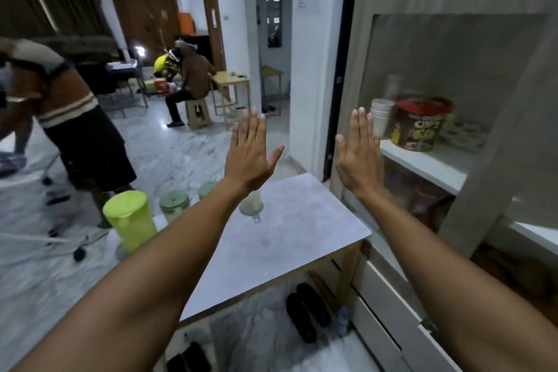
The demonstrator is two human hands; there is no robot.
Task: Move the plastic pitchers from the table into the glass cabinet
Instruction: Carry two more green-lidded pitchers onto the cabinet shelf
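Both arms reach forward with flat palms facing away. My left hand [249,154] hovers above the far edge of the grey table [290,238], empty, fingers spread. My right hand [359,154] is raised in front of the glass cabinet [422,48], also empty. A lime-green plastic pitcher [131,220] stands at the table's left end. Two pale green lidded pitchers [174,205] [208,189] stand behind my left forearm. A clear pitcher [252,204] sits under my left wrist, partly hidden.
Inside the cabinet, a stack of paper cups [381,116] and a red-lidded tub [421,122] stand on a white shelf [428,164]. Shoes [306,312] lie under the table. A person [69,118] bends at the left; another [188,84] sits farther back.
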